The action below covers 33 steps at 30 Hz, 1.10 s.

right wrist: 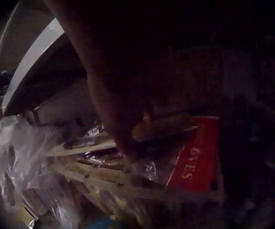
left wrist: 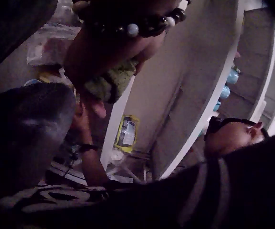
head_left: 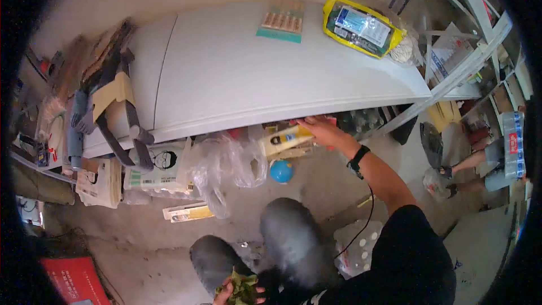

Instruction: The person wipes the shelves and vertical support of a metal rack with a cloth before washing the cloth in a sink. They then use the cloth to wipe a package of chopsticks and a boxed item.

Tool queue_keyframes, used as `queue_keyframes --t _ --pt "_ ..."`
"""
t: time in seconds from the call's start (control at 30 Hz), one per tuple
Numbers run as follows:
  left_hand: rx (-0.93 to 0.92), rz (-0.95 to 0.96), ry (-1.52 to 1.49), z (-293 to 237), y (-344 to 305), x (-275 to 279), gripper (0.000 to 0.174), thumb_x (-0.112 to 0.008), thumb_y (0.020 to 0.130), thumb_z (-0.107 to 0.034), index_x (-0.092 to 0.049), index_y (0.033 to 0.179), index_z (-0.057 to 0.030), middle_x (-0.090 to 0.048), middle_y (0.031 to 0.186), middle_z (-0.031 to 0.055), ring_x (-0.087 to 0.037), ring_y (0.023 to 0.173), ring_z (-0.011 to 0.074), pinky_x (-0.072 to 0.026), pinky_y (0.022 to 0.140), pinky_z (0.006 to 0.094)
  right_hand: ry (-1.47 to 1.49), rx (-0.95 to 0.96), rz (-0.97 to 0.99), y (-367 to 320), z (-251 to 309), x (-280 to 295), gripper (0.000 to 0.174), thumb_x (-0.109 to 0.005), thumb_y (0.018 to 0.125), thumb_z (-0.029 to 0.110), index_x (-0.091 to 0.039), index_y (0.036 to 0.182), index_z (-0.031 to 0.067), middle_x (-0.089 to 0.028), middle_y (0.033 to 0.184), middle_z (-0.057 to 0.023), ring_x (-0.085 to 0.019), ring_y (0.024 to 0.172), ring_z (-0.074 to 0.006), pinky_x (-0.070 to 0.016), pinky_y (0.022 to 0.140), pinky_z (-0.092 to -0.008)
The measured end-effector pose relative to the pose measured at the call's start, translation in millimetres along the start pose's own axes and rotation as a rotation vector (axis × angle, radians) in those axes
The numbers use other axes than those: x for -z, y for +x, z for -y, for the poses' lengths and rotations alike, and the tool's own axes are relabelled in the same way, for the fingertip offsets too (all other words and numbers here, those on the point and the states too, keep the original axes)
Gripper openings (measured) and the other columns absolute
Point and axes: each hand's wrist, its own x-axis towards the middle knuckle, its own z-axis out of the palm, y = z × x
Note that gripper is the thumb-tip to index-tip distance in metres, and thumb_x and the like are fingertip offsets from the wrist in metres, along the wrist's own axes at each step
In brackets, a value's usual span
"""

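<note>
My left hand (head_left: 224,292) holds a crumpled green-brown cloth (head_left: 243,287) low in front of my body. The left wrist view shows the same cloth (left wrist: 112,85) bunched under my palm, fingers partly hidden. Below the front edge of the white shelf, my right hand (head_left: 324,131) reaches in among flat packets. A yellow-and-white packet (head_left: 288,139) lies right at its fingers. In the dark right wrist view, my right hand (right wrist: 121,114) is down among clear-wrapped packets beside a red packet (right wrist: 194,160) with gold letters. Whether its fingers grip one, I cannot tell.
On the white shelf (head_left: 243,79) lie a yellow-edged pack (head_left: 364,27) and a carded set (head_left: 282,21). Clear plastic bags (head_left: 226,164) hang below, beside a blue ball (head_left: 280,171). One packet (head_left: 188,212) lies on the floor. Another person (head_left: 480,164) stands at right near bottles.
</note>
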Motion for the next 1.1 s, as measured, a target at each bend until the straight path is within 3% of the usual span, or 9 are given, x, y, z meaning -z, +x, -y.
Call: queue_keyframes --t 0.2,0.4,0.47,0.6,0.8,0.9,1.03,1.07,1.1 --pt "-0.065 -0.126 0.166 2.9 6.5 -40.5 0.054 -0.054 0.087 -0.043 -0.047 0.124 -0.0033 -0.055 0.118 0.0198 -0.056 0.105 0.0327 -0.0503 0.083 0.0489 0.36 -0.088 0.147 -28.5 -7.3 31.6 0.067 -0.072 0.069 0.024 -0.044 0.128 0.0083 -0.045 0.117 -0.0178 -0.039 0.117 -0.0353 -0.0339 0.099 -0.0436" --pt "-0.022 -0.051 -0.014 7.9 46.7 -52.8 0.044 -0.055 0.089 -0.029 -0.048 0.123 -0.0027 -0.054 0.121 0.0147 -0.056 0.105 0.0309 -0.0488 0.086 0.0454 0.337 -0.103 -0.177 -20.0 -26.6 -16.6 0.072 -0.072 0.07 0.026 -0.039 0.131 0.0058 -0.032 0.135 -0.0232 -0.029 0.126 -0.0396 -0.0297 0.102 -0.0443" --pt "-0.032 -0.09 0.208 5.7 60.9 -51.4 0.051 -0.049 0.089 -0.041 -0.046 0.12 0.0004 -0.055 0.113 0.0226 -0.056 0.102 0.0397 -0.0481 0.083 0.0553 0.313 -0.082 -0.236 -19.9 -28.5 -24.6 0.068 -0.07 0.072 0.026 -0.04 0.128 0.0025 -0.034 0.135 -0.0236 -0.03 0.126 -0.0409 -0.0283 0.103 -0.0463" --pt "0.068 -0.118 0.192 -16.5 57.4 -76.7 0.048 -0.054 0.088 -0.032 -0.043 0.121 0.001 -0.052 0.116 0.0252 -0.055 0.105 0.0416 -0.0483 0.085 0.054 0.494 -0.156 -0.123 -22.8 -34.4 -25.3 0.057 -0.067 0.075 0.026 -0.047 0.122 0.0012 -0.048 0.121 -0.0241 -0.043 0.116 -0.0392 -0.035 0.097 -0.0446" --pt "0.135 -0.128 0.366 -51.0 80.2 -99.8 0.035 -0.052 0.091 -0.016 -0.044 0.12 0.0012 -0.054 0.115 0.022 -0.059 0.101 0.0358 -0.0518 0.083 0.0465 0.479 -0.214 -0.09 -6.5 -35.0 -29.2 0.042 -0.062 0.079 0.023 -0.053 0.115 0.0027 -0.055 0.115 -0.0211 -0.05 0.11 -0.0377 -0.0392 0.094 -0.0434" --pt "0.21 -0.097 0.421 -64.1 91.8 -98.7 0.038 -0.057 0.089 -0.012 -0.044 0.121 0.0055 -0.056 0.11 0.0148 -0.06 0.097 0.0243 -0.0529 0.082 0.0374 0.471 -0.298 0.004 0.6 -41.7 -31.6 0.045 -0.063 0.08 0.024 -0.051 0.118 0.0034 -0.054 0.116 -0.0206 -0.05 0.107 -0.0378 -0.0403 0.092 -0.0427" --pt "0.178 -0.144 0.489 -79.4 94.4 -89.1 0.04 -0.056 0.088 -0.019 -0.045 0.12 0.0026 -0.057 0.113 0.0162 -0.06 0.098 0.0299 -0.0533 0.081 0.0424 0.572 -0.384 0.191 -5.8 -33.7 -21.0 0.036 -0.061 0.082 0.022 -0.053 0.112 0.0029 -0.056 0.11 -0.0189 -0.052 0.104 -0.0372 -0.0409 0.088 -0.0439" --pt "0.18 -0.148 0.49 -81.3 96.6 -86.8 0.04 -0.056 0.088 -0.019 -0.045 0.12 0.0026 -0.057 0.113 0.0162 -0.06 0.098 0.0299 -0.0533 0.081 0.0424 0.576 -0.385 0.192 -9.4 -28.7 -11.7 0.036 -0.061 0.082 0.022 -0.053 0.112 0.0029 -0.056 0.11 -0.0189 -0.052 0.104 -0.0372 -0.0409 0.088 -0.0439" --pt "0.157 -0.166 0.457 -83.3 99.0 -85.5 0.039 -0.056 0.088 -0.019 -0.045 0.119 0.0021 -0.056 0.113 0.0163 -0.061 0.098 0.03 -0.0533 0.081 0.043 0.486 -0.29 0.015 -15.8 -21.4 0.8 0.029 -0.061 0.08 0.019 -0.055 0.104 0.0036 -0.057 0.103 -0.0179 -0.053 0.099 -0.0353 -0.0412 0.085 -0.045"
